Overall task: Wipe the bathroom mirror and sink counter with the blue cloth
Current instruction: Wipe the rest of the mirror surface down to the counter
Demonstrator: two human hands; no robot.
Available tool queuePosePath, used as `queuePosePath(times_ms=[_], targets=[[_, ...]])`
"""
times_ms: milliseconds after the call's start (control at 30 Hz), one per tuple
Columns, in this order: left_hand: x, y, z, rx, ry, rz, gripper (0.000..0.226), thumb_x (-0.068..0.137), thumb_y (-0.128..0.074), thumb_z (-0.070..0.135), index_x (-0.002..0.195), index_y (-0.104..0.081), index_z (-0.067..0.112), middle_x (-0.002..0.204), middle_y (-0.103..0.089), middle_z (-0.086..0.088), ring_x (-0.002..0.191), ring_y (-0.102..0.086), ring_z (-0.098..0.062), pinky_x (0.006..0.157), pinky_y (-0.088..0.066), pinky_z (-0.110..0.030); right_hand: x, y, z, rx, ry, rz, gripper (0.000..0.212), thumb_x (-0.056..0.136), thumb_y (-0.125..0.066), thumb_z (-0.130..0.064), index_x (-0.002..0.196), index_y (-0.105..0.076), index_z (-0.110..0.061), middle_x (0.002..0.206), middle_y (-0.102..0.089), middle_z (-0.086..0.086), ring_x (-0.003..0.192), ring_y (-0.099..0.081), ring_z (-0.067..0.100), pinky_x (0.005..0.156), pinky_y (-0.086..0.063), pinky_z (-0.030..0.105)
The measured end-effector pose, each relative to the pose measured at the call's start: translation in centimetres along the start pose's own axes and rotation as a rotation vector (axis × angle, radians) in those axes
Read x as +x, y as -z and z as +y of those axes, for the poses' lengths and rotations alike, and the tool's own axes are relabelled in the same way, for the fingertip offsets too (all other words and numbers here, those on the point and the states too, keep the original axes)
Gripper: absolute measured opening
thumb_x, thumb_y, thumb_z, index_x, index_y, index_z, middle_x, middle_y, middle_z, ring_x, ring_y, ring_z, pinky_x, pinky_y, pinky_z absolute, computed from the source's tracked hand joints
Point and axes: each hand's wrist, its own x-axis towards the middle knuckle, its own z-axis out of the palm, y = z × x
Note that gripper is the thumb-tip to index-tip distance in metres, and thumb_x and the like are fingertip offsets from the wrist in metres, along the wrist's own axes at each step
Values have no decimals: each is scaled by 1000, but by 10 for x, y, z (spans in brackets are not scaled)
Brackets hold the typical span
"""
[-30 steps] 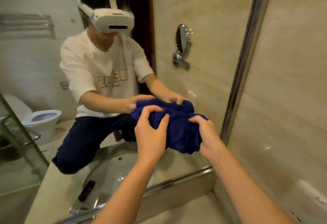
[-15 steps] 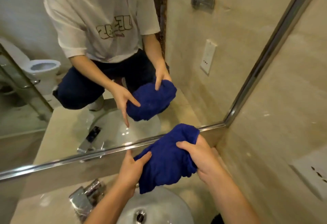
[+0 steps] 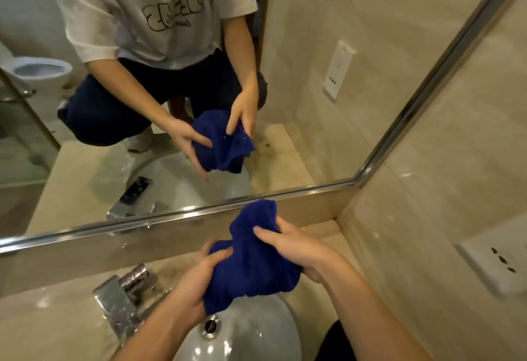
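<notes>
Both hands grasp the bunched blue cloth (image 3: 251, 263) above the sink (image 3: 242, 338), just below the mirror (image 3: 313, 104): the left hand (image 3: 194, 289) clenches its lower edge, the right hand (image 3: 296, 249) pinches its upper part. The cloth touches neither mirror nor counter (image 3: 57, 318). Water spots on the counter suggest that wiping remains; whether the mirror is finished is hard to tell.

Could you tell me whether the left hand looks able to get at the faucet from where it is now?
Probably yes, once it lets go: the left hand grips the blue cloth together with the right hand, above the sink. The faucet stands just to its left, with nothing visible between them.
</notes>
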Motion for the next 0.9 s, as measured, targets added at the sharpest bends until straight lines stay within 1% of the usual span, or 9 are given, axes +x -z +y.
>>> queuePosePath(times_ms=[100,267,333,433,567,667,767,833,900], targets=[[-5,-4,1,-14,-89,22,75,93,-62,11,155,-23,31,135,-58,-11,99,-67,-28,75,-55,-39,5,2,7,-43,-91,15,34,98,-54,-35,129,-53,-22,120,-67,-2,108,-64,15,99,-50,32],[-16,-6,23,-36,-284,-10,76,96,-58,16,155,-16,38,122,-62,7,106,-66,-18,80,-53,-34,5,6,19,234,-266,-168,55,86,-67,-53,128,-56,-19,119,-70,7,108,-67,25,96,-52,39],[-19,-5,26,-43,-315,-26,76,96,-58,18,155,-15,42,123,-60,12,106,-66,-15,83,-52,-34,1,0,22,262,-316,-246,59,87,-61,-58,128,-56,-16,112,-71,13,91,-72,28,77,-58,32],[-21,-4,24,-34,-308,-51,71,97,-57,20,154,-20,43,121,-61,11,103,-68,-13,84,-52,-34,-8,-11,27,267,-341,-289,51,93,-48,-59,114,-62,-16,86,-75,10,61,-69,15,51,-50,19],[-13,-2,26,28,-311,36,69,99,-56,21,155,-20,41,135,-56,1,109,-65,-19,91,-52,-38,-4,-5,28,465,-124,-61,28,93,-63,-17,121,-62,-11,106,-74,12,95,-71,25,75,-58,34],[8,7,18,119,-214,175,76,98,-59,16,157,-13,28,124,-56,-5,94,-66,-25,74,-55,-38,1,1,26,512,-29,186,33,92,-61,-4,123,-60,-16,107,-74,11,97,-70,30,66,-56,36],[18,20,0,156,4,190,55,94,-65,18,141,-44,0,101,-70,-17,79,-70,-32,64,-55,-38,1,-4,25,465,-14,281,36,92,-59,-4,122,-57,-24,108,-72,7,95,-69,27,60,-55,32],[18,19,-4,73,141,141,30,96,-61,22,116,-66,1,91,-75,-18,72,-71,-30,66,-53,-38,1,-5,26,458,9,300,37,92,-59,-3,121,-58,-26,106,-71,4,95,-69,25,69,-57,36],[22,18,-4,-29,229,81,32,97,-58,30,109,-71,3,91,-75,-16,68,-71,-28,72,-52,-38,-1,-6,22,500,54,290,36,91,-59,1,115,-60,-25,102,-73,4,93,-70,24,76,-58,38]])
